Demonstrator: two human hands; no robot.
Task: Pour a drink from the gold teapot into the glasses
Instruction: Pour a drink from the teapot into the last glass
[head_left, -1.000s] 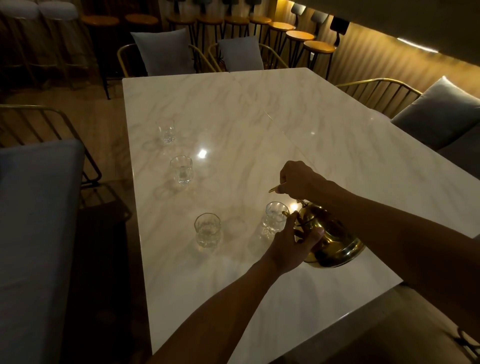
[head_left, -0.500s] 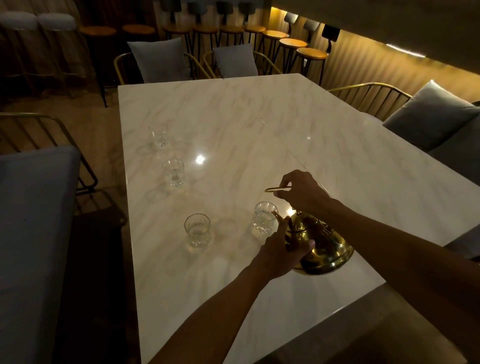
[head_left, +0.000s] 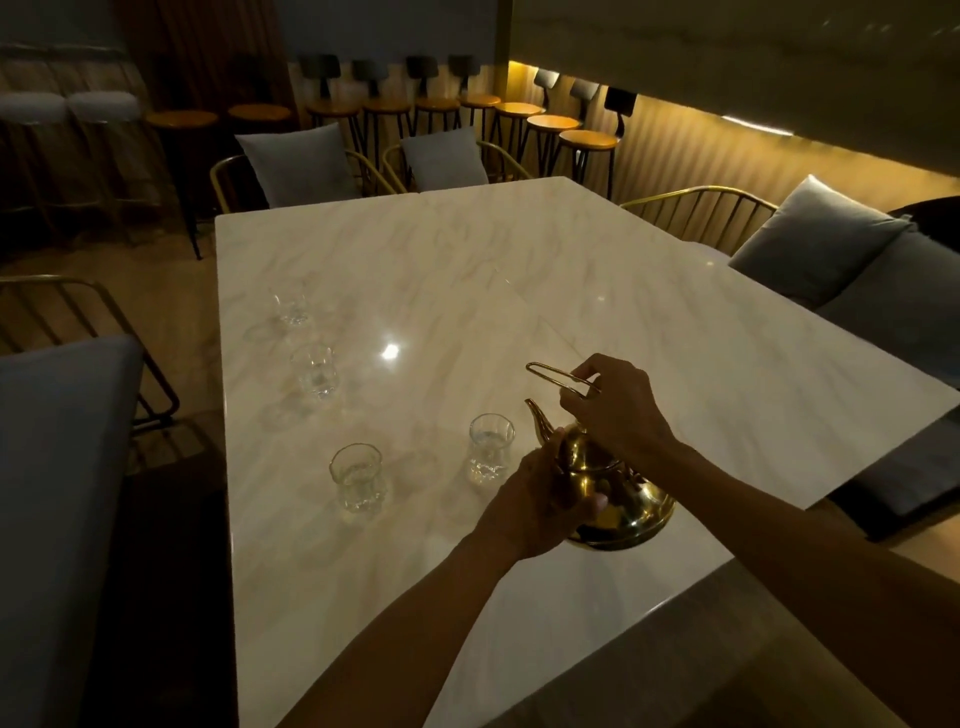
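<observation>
step: getting ready to pour | right hand (head_left: 613, 405) holds teapot (head_left: 608, 493) handle, left hand (head_left: 540, 499) cups its side | glass (head_left: 491, 454) at pot's 10 o'clock | next: tip spout over glass

I see four small clear glass cups (head_left: 491, 454) and one shiny gold metal teapot (head_left: 618, 493) on one white marble table (head_left: 519, 291).

Shiny gold teapot (head_left: 618, 499), round-bodied, lidded, spout up and toward the nearest glass (head_left: 490, 453), thin handle raised, near the desk's front edge, four clear glasses upright, two (head_left: 358, 476) side by side, two (head_left: 314, 370) farther (head_left: 291, 305) back left
</observation>
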